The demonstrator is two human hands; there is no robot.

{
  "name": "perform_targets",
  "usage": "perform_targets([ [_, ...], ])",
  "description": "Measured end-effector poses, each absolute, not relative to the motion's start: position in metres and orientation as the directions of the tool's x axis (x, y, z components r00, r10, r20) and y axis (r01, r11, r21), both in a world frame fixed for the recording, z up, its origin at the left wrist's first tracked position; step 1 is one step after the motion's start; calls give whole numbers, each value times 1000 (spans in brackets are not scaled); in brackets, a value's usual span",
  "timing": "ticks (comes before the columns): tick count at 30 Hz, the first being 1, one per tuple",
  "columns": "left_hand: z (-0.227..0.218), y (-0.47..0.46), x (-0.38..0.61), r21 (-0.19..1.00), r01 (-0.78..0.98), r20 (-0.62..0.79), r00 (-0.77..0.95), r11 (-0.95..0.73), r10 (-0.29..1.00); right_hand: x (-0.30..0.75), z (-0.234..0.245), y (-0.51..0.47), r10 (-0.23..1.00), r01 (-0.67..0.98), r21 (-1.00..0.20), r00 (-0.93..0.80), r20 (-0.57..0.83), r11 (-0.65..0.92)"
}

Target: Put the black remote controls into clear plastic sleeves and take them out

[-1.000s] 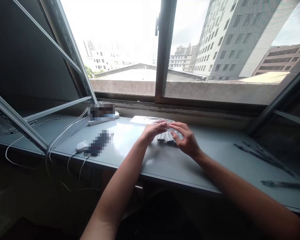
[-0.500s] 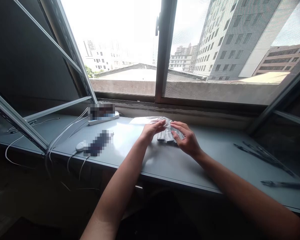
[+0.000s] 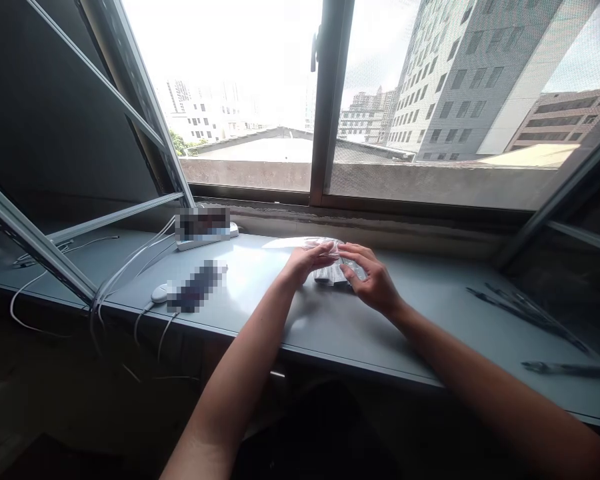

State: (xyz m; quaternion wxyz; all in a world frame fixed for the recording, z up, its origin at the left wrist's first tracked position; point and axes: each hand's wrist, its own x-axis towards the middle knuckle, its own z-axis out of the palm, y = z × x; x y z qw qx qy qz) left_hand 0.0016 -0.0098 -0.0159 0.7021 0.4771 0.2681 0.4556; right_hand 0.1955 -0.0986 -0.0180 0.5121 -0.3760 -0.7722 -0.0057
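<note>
A crinkled clear plastic bag (image 3: 329,273) with something greyish in or under it is between my two hands near the back of the table. My left hand (image 3: 307,261) grips the bag from the left, fingers together over its top. From the right, my right hand (image 3: 373,275) has its thumb and curled fingers on the bag's other side. What lies inside the plastic is mostly hidden by my hands and cannot be made out.
A white power strip (image 3: 207,241), partly pixelated, sits at the back left. Nearer are a pixelated dark object (image 3: 197,288) and a white round plug (image 3: 160,293) with cables. Dark tools or pens (image 3: 565,369) lie at right. Metal frame bars (image 3: 125,217) stand at left.
The plastic between my hands has shifted and bunched slightly, with its loose flap at the left a little narrower. My hands have hardly moved.
</note>
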Motion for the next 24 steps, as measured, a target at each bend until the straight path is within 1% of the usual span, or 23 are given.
perform_targets([
  [2,-17,-9,2,917,-378,65,458,128,887,195,-19,-98,567,582,-370,-197,800,724],
  [9,-17,-7,1,933,-342,38,409,114,912,196,-18,-98,569,599,-360,-200,798,715],
  [15,-13,-15,-1,940,-326,80,506,104,859,195,-18,-99,572,577,-355,-246,783,735],
  [20,-14,-16,-1,939,-325,75,505,109,860,195,-19,-99,572,581,-353,-246,783,733],
  [24,-16,-14,-1,950,-292,60,515,109,855,197,-20,-97,573,587,-347,-253,779,732],
])
